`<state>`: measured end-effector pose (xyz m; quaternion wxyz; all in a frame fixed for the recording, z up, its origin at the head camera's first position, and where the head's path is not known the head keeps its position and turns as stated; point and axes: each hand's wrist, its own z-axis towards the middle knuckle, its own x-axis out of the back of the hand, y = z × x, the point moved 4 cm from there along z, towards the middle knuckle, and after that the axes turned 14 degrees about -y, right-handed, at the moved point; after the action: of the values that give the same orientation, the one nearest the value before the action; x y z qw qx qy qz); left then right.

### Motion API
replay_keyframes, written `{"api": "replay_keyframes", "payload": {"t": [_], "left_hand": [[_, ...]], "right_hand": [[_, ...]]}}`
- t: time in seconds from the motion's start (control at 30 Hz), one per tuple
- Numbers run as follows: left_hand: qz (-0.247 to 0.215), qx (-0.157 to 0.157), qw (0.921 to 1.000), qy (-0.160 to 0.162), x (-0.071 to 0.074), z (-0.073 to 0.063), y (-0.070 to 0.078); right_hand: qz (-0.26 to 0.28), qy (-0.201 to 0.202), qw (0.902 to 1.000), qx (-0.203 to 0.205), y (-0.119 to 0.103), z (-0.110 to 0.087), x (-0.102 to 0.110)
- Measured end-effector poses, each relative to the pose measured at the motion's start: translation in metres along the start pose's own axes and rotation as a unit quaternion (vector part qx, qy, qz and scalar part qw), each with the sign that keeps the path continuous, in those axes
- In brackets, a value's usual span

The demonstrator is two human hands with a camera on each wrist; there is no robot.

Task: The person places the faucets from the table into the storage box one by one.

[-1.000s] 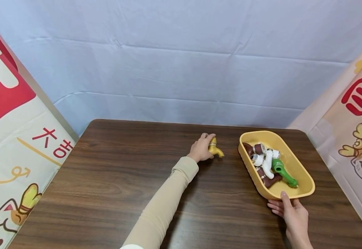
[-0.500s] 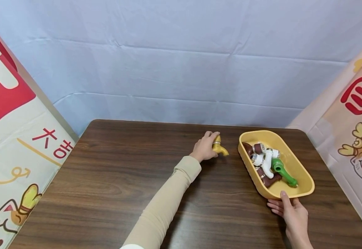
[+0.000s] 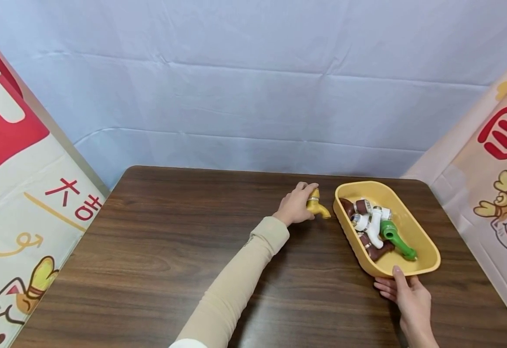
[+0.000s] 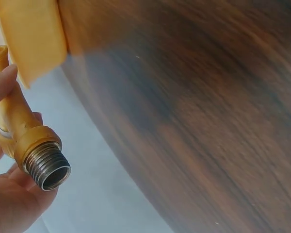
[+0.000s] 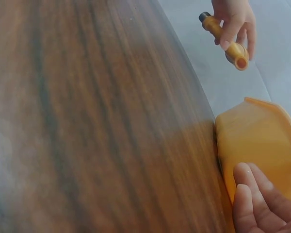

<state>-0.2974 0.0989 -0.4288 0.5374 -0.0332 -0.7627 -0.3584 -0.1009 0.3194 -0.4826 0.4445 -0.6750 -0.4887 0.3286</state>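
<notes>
A yellow plastic tap (image 3: pixel 317 206) is held in my left hand (image 3: pixel 296 204) over the back of the table, left of the basket. In the left wrist view, the tap's threaded metal end (image 4: pixel 48 167) sticks out past the fingers. My right hand (image 3: pixel 412 302) holds the near end of the yellow basket (image 3: pixel 421 237), its thumb at the rim and its fingers below along the outside. Inside the basket lie brown taps (image 3: pixel 372 247), white ones (image 3: pixel 374 231) and a green tap (image 3: pixel 398 241); they overlap, so some parts are hidden.
The dark wood-grain table (image 3: pixel 166 241) has its far edge against a pale cloth backdrop (image 3: pixel 245 96). Printed sheets (image 3: pixel 36 232) hang along the left side and also on the right (image 3: pixel 497 188).
My left hand has moved right with the yellow tap, closer to the basket. The right hand and the basket have stayed almost where they were.
</notes>
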Motion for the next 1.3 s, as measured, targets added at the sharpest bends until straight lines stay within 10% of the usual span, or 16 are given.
{"api": "replay_keyframes", "payload": {"t": [1.3], "left_hand": [[0.051, -0.053, 0.9970, -0.022, 0.008, 0.017, 0.065]], "right_hand": [[-0.009, 0.001, 0.9999, 0.012, 0.001, 0.000, 0.000]]}}
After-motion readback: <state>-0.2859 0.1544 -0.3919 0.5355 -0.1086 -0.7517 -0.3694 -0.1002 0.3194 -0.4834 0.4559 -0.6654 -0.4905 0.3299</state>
